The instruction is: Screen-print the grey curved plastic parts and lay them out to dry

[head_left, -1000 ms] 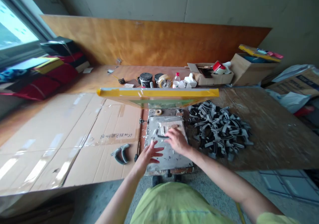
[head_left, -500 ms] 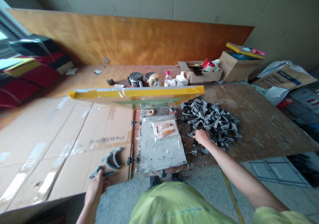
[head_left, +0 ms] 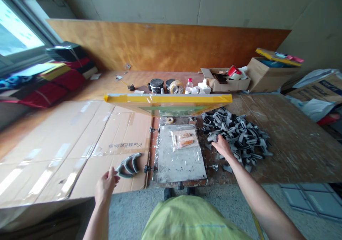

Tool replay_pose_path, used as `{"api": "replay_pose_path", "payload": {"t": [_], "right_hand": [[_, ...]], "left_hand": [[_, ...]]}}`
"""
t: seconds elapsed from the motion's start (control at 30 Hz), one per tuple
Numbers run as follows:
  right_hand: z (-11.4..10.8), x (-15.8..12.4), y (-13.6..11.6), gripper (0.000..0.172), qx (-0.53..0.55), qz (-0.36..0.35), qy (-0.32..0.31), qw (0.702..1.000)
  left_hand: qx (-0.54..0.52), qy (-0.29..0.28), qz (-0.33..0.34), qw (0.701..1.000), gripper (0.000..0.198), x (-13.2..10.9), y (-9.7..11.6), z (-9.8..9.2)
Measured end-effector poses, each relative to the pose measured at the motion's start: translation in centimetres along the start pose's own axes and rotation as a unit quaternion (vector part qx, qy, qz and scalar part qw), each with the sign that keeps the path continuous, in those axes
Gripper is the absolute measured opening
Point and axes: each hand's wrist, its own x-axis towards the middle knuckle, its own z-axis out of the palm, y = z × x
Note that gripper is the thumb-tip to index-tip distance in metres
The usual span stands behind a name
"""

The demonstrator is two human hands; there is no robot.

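Note:
Several grey curved plastic parts [head_left: 128,166] lie side by side on the cardboard sheet [head_left: 112,122], close to its right edge. Just left of them is my left hand [head_left: 104,186], its fingers loosely bent and apart, with nothing visible in them. Across the bench, my right hand [head_left: 223,147] pinches a grey plastic part [head_left: 213,137] at the left edge of a large heap of similar parts [head_left: 240,133]. My fingers hide one end of that part. Between the hands lies a pale metal plate [head_left: 179,167] bearing a clear-wrapped piece [head_left: 184,140] with orange-brown shapes.
A yellow-taped frame [head_left: 168,98] stands raised behind the plate. Dark tubs [head_left: 156,85], a red-capped bottle [head_left: 189,84] and an open carton [head_left: 227,85] line the back. Clamp knobs [head_left: 146,168] edge the plate. Red and black bundles [head_left: 53,87] sit at far left.
My left hand has let go of a grey plastic part, now beside the others, and drawn back slightly. My right hand now has a part raised at the heap's edge. The view has swung left.

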Motion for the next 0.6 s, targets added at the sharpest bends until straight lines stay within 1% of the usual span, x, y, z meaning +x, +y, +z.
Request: {"api": "replay_pose_path", "payload": {"t": [0.07,0.13,0.2,0.23,0.27,0.3,0.33,0.4,0.5,0.6], "right_hand": [[0.0,-0.3,-2.6,0.023,0.072,-0.099,0.026,0.992],[0.7,-0.6,-5.7,0.023,0.102,-0.228,0.042,0.967],[1.9,-0.9,-8.6,0.013,0.084,-0.354,0.049,0.930],[2.5,-0.9,-9.7,0.006,0.064,-0.407,0.046,0.910],[3.2,-0.9,-10.6,0.007,0.042,-0.449,0.039,0.892],[3.7,-0.9,-11.1,0.013,0.021,-0.481,0.030,0.876],[4.2,-0.8,-11.4,0.020,0.004,-0.501,0.021,0.865],[4.7,-0.5,-11.3,0.028,-0.017,-0.515,0.012,0.857],[4.9,-0.1,-10.7,0.028,-0.030,-0.506,0.014,0.862],[4.9,-0.2,-10.7,0.028,-0.039,-0.495,0.014,0.868]], "left_hand": [[-0.077,0.003,0.011,0.997,0.042,-0.5,3.1,0.4],[-0.122,-0.003,0.062,0.991,0.040,-1.1,7.0,1.1],[-0.158,-0.020,0.125,0.979,0.039,-1.7,11.3,1.9],[-0.176,-0.029,0.150,0.973,0.039,-2.0,13.3,2.2],[-0.195,-0.037,0.172,0.965,0.039,-2.4,15.2,2.5],[-0.213,-0.042,0.190,0.957,0.039,-2.8,16.9,2.7],[-0.230,-0.048,0.207,0.950,0.039,-3.2,18.5,2.7],[-0.255,-0.053,0.237,0.936,0.039,-4.1,21.0,2.6],[-0.288,-0.053,0.273,0.916,0.040,-5.3,24.0,2.0],[-0.332,-0.043,0.306,0.891,0.040,-6.0,26.6,1.6]]}}
